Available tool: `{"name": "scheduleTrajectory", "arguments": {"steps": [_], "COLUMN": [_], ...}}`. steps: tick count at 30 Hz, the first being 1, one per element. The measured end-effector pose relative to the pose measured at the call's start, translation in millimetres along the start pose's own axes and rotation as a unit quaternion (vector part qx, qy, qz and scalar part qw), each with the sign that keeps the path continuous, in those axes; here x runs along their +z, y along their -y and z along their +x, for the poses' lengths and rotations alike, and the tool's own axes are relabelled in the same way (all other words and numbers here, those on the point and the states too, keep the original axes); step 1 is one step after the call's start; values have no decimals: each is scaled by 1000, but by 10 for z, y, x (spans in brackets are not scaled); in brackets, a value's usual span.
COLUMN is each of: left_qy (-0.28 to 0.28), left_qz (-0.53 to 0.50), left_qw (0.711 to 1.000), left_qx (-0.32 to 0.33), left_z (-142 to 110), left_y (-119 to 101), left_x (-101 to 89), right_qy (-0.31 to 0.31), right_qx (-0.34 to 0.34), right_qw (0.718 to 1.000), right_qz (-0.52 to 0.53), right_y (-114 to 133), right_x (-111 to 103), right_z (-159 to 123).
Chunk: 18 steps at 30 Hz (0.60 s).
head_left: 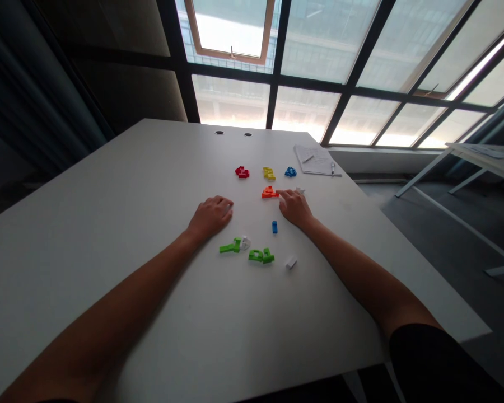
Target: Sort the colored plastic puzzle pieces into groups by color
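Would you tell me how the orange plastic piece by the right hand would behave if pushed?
The orange plastic piece looks stiff and probably light for its size, like toy bricks. Lying low and flat on the white table, it would likely slide rather than roll or tip.

Printed papers [313, 159] — a pen [332, 169] alongside

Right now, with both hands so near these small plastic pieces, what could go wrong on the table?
The right hand sits against the orange plastic piece, so it could push that piece out of place. The small white piece just beyond that hand may get knocked unseen. The left hand is close to the green pieces, which could be bumped.
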<state>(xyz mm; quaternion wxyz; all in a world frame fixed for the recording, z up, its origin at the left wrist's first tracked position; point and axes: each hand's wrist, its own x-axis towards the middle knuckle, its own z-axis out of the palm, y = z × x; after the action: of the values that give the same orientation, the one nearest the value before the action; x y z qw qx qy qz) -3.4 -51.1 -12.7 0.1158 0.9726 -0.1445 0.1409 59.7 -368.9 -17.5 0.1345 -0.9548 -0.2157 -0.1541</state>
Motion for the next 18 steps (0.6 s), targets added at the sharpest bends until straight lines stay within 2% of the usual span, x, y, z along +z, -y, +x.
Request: {"name": "scheduleTrajectory", "arguments": {"steps": [3, 5, 8, 10, 12, 14, 18], "left_qy": [-1, 2, 4, 4, 4, 5, 7], "left_qz": [0, -2, -4, -4, -4, -4, -4], "left_qw": [1000, 1000, 1000, 1000, 1000, 1000, 1000], "left_qx": [2, 2, 1, 0, 0, 1, 3], "left_z": [-1, -4, -9, -12, -13, -13, -11], "left_y": [8, 9, 5, 3, 2, 2, -2], "left_x": [-2, -6, -12, -14, -15, -16, -21], "right_qy": [-25, -4, 92, 175, 246, 291, 321], "right_qx": [-21, -58, -79, -81, -100, -123, -116], "right_qw": [997, 986, 950, 922, 899, 885, 889], "right_qz": [65, 155, 288, 334, 348, 342, 304], "right_y": [26, 45, 49, 42, 42, 51, 8], "right_x": [-16, -50, -148, -240, -339, -425, -507], "right_z": [-58, -94, -109, -92, -67, -45, 5]}}
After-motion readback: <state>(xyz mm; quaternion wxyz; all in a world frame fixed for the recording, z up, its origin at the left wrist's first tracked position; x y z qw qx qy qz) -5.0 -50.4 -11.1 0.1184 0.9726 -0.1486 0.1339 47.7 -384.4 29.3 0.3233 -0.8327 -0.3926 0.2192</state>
